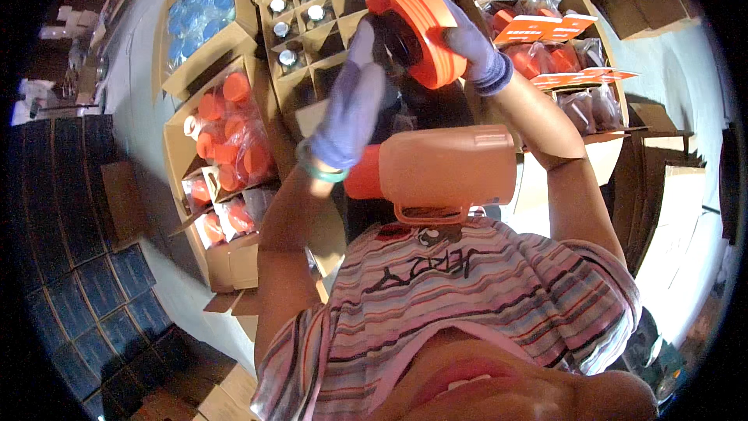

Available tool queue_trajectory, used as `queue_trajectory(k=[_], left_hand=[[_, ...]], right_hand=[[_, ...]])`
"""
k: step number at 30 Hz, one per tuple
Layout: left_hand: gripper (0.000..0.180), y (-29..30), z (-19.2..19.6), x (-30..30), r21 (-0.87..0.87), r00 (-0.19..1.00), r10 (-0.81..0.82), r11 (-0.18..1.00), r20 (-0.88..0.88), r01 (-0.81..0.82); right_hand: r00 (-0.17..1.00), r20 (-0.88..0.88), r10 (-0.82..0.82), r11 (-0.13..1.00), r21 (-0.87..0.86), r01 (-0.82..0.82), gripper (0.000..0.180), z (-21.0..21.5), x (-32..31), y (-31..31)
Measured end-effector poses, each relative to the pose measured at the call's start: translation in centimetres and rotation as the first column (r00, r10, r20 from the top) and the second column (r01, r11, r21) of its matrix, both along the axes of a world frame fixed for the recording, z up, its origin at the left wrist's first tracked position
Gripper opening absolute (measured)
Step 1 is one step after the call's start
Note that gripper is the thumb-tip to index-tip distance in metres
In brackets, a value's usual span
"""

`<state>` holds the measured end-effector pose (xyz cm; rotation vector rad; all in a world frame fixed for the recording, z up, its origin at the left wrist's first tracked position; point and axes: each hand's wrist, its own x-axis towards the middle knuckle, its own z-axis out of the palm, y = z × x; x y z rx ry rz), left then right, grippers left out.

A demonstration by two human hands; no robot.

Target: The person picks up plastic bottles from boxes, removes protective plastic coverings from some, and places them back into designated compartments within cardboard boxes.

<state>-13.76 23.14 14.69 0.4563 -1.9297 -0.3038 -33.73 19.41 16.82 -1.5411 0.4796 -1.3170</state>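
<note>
My right hand, in a purple-blue glove, grips an orange ridged ring-shaped piece with a dark middle, fingers over its far edge and thumb on its side. Beside its left edge, my gloved left hand has its fingers stretched out; whether they touch the piece I cannot tell. Nearer to my chest, a peach-coloured tumbler with a handle lies sideways, its red end pointing left below my left wrist. What supports the tumbler is hidden.
A divided carton of bottles with silvery caps stands ahead. To its left are a box of blue-topped items and a box of red-lidded bagged items. A carton of grey-lidded and red bagged items sits at right; stacked dark boxes stand far left.
</note>
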Motion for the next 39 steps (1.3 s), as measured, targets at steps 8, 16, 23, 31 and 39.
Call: queue_trajectory(k=[8,16,23,31,39], left_hand=[[0.041,0.8,1.4,-0.1,0.328,0.973,-0.193,0.918,-0.126,0.224],[0.042,1.1,1.9,0.8,0.296,0.965,-0.252,0.919,-0.07,0.261],[0.032,0.5,0.5,1.5,0.294,0.963,-0.26,0.917,-0.069,0.269],[0.049,-13.5,-16.6,11.2,0.53,0.678,0.286,0.45,0.677,-0.719],[0.068,-24.9,-23.9,16.5,0.18,0.187,0.004,0.242,0.982,-0.953]], right_hand=[[0.961,0.227,0.159,0.94,0.263,-0.218,0.098,-1.5,0.1,0.1],[0.906,0.382,0.18,0.882,0.346,-0.321,0.082,-2.2,0.9,0.0],[0.957,0.255,0.14,0.805,0.534,-0.26,0.078,-3.4,0.9,-0.9],[0.248,-0.845,-0.475,0.822,-0.526,-0.217,0.074,-7.5,2.5,1.8],[0.29,-0.88,-0.376,0.857,-0.449,-0.254,0.074,-8.5,2.9,1.5]])
